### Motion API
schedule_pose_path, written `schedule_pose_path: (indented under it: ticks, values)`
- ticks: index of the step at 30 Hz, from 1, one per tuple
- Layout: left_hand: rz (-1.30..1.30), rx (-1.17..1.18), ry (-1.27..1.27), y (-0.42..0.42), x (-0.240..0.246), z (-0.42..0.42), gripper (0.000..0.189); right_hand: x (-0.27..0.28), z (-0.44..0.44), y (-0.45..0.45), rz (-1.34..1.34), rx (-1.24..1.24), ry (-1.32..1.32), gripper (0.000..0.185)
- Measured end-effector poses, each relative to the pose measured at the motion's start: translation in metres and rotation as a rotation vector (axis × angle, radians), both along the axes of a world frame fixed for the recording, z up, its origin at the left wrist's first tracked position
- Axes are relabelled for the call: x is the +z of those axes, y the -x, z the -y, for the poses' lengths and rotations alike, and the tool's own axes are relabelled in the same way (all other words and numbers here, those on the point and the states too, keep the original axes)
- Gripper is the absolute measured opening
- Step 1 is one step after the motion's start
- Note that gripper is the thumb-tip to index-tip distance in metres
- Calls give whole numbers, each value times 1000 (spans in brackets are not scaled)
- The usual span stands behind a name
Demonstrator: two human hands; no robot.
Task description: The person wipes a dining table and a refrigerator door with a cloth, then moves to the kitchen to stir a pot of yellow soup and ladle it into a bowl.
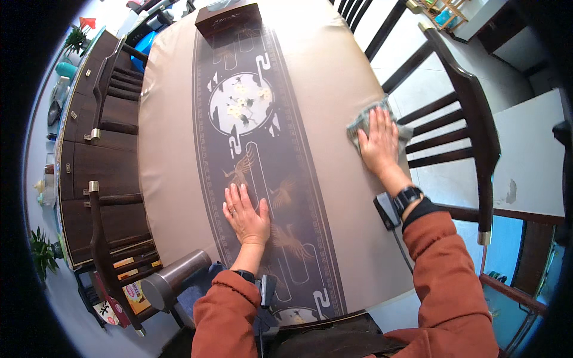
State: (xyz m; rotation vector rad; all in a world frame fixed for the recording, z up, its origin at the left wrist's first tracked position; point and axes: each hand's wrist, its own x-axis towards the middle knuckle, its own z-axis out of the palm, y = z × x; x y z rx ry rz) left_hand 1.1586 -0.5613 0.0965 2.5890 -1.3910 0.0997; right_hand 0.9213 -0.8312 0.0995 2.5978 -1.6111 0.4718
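My right hand (380, 143) lies palm down on a crumpled grey-green cloth (361, 120) at the right edge of the table, fingers pointing away from me. Part of the cloth bulges out beyond the hand towards a chair. My left hand (246, 215) rests flat with spread fingers on a dark table runner (295, 179) printed with cranes and blossoms; it holds nothing and wears a ring. Beneath the runner, a beige cover (344, 215) spreads over the table. Both wrists carry dark bands with small devices beside them.
A dark tissue box (228, 20) stands at the table's far end. Dark wooden chairs flank the table, one (470, 98) close by my right hand. A brown cylindrical container (177, 279) is near the left front corner. Along the left runs a wooden cabinet (103, 170) with items on top.
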Motion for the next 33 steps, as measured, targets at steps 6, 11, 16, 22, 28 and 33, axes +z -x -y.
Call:
schedule_pose_path:
  ticks: [6, 11, 16, 22, 28, 33]
  values:
    - [30, 14, 29, -2, -8, 0, 65, 5, -118, 77, -38, -127, -52, 67]
    - [38, 11, 78, -6, -18, 1, 64, 5, -215, 118, -51, -213, -48, 68]
    - [-347, -16, 138, -16, 6, -11, 62, 10, -324, 130, -36, -265, -103, 70]
    - [-450, -252, 393, 39, 25, -144, 53, 23, -413, 84, -50, -195, -268, 76]
    - [-189, -371, 60, 71, 22, -232, 58, 29, -457, 40, 13, 193, -330, 72]
    - [-89, -343, -33, 76, 16, -234, 66, 22, -411, 95, -11, 53, -242, 66]
